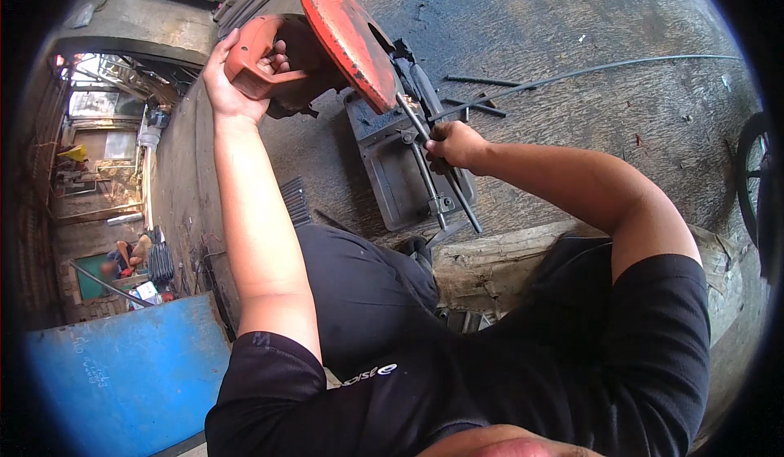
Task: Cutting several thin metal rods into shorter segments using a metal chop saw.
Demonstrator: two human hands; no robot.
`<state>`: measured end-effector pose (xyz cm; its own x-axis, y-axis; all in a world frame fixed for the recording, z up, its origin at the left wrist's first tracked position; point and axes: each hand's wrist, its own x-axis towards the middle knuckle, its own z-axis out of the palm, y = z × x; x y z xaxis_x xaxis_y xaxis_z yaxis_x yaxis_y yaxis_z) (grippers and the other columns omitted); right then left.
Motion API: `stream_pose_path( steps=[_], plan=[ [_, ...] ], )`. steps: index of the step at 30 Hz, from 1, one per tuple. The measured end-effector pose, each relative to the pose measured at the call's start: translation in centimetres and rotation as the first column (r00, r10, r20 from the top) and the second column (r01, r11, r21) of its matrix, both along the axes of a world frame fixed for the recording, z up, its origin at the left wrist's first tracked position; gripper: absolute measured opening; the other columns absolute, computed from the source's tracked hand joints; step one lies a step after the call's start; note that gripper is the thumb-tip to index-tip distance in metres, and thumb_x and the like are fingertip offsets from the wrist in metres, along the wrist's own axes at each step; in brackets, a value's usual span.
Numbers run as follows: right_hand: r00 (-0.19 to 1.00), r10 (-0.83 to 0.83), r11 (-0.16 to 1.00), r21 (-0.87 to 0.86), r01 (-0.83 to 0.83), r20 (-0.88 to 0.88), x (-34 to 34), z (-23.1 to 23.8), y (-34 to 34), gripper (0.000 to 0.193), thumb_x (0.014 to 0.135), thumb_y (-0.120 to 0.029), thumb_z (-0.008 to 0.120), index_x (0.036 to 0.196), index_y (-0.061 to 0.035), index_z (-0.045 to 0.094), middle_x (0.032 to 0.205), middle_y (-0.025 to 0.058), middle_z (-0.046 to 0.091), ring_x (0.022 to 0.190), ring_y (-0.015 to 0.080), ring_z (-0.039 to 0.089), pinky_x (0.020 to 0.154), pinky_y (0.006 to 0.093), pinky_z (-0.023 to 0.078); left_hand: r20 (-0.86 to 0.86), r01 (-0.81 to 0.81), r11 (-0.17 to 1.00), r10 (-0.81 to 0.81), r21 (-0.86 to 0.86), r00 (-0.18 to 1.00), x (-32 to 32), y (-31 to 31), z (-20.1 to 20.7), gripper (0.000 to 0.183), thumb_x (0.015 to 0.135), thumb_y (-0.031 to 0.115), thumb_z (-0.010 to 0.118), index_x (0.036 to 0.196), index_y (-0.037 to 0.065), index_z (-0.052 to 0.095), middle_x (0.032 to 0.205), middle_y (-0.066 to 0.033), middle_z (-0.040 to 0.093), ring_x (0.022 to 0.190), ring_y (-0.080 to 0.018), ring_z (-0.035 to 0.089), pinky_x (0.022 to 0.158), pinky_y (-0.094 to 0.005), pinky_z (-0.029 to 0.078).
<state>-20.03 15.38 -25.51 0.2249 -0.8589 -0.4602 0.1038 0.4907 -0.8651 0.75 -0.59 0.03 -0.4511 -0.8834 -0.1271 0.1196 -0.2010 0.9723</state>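
My left hand (237, 85) is wrapped round the orange handle (282, 81) of a cut-off saw. The saw's red, scuffed blade guard (347, 44) is tilted above its grey metal base (396, 191); the blade itself is mostly hidden. To the right of the guard, my right hand (457, 144) closes on a dark metal rod (464, 204). This rod runs from beside the guard down toward me, alongside the clamp screw (423, 167) on the base. The fingertips of the right hand are partly hidden.
A long thin bar (621, 63) stretches rightward from the saw, near short cut pieces (490, 81) on the stained floor. Under my legs is a worn wooden log (498, 265). A blue panel (139, 367) stands at left, and another person (131, 253) sits beyond it. A wheel rim (747, 171) is far right.
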Motion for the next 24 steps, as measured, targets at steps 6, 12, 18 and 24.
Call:
stream_pose_path(
  steps=[6,12,18,24],
  plan=[
    [0.997,0.002,1.000,0.012,-0.003,0.075,0.1,-0.2,0.1,0.021,0.097,-0.014,0.050,0.100,0.0050,0.059,0.083,0.0120,0.066,0.070,0.0210,0.067,0.063,0.0337,0.055,-0.010,0.015,1.000,-0.014,0.016,1.000,0.2,-0.4,-0.1,0.057,0.092,0.039,0.043,0.125,-0.006,0.049,0.103,-0.0210,0.060,0.092,-0.0291,0.058,0.083,-0.0404,0.048],
    [0.992,-0.023,0.998,0.057,0.016,0.122,0.1,-1.3,-0.1,0.024,0.098,-0.016,0.046,0.103,0.0038,0.060,0.084,0.0114,0.067,0.068,0.0204,0.066,0.061,0.0334,0.055,0.021,-0.070,0.997,0.070,0.008,0.997,-0.3,0.2,0.0,0.057,0.092,0.040,0.043,0.125,-0.006,0.048,0.105,-0.0216,0.059,0.093,-0.0293,0.058,0.083,-0.0405,0.047],
    [0.858,-0.072,0.995,0.023,0.097,-0.509,-4.8,-3.4,-2.7,0.024,0.091,-0.026,0.053,0.099,-0.0136,0.072,0.080,0.0064,0.067,0.072,0.0193,0.064,0.067,0.0364,0.051,0.043,-0.056,0.998,0.057,-0.016,0.997,-0.5,0.5,0.1,0.058,0.092,0.041,0.042,0.126,-0.005,0.048,0.105,-0.0220,0.058,0.092,-0.0296,0.058,0.083,-0.0407,0.047],
    [0.470,-0.119,0.952,-0.235,-0.197,-0.874,-10.9,-1.5,-5.7,0.035,0.091,-0.039,0.053,0.106,-0.0105,0.066,0.104,0.0166,0.066,0.100,0.0349,0.062,0.085,0.0443,0.049,0.020,0.000,1.000,0.000,-0.019,1.000,0.5,-0.5,-0.2,0.056,0.093,0.040,0.042,0.123,-0.006,0.051,0.099,-0.0207,0.061,0.086,-0.0279,0.058,0.079,-0.0387,0.048]
  ],
)
